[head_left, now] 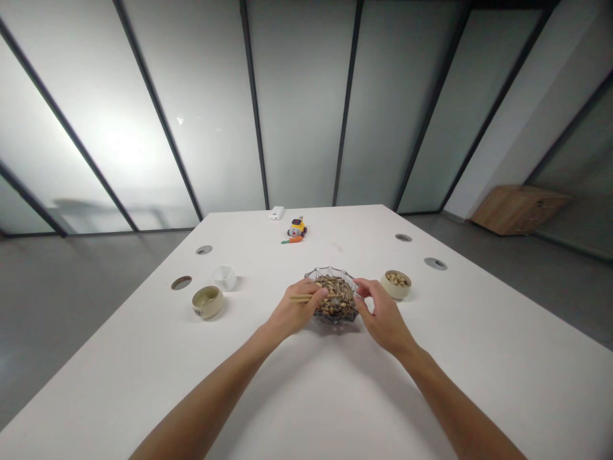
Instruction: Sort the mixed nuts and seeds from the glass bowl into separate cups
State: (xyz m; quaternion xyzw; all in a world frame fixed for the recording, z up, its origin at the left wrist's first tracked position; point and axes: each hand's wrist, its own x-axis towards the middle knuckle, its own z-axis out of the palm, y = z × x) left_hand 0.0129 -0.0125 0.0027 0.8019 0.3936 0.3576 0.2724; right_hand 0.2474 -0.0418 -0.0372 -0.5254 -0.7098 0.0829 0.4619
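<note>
A clear glass bowl with a scalloped rim stands on the white table in front of me. It holds striped sunflower seeds with some paler nuts among them. At its left side, my left hand is closed around a pair of wooden chopsticks, which lie sideways over the seeds. Thumb and fingers of my right hand curl at the bowl's right rim and seem to grip it; the fingertips are partly hidden. Just beyond that hand sits a cream bowl of nuts.
Left of my hands are an olive-coloured ceramic bowl and a small white translucent cup. Farther back lie a yellow toy vehicle, an orange-and-green screwdriver-like piece and a white box-like object. Round inserts dot the tabletop.
</note>
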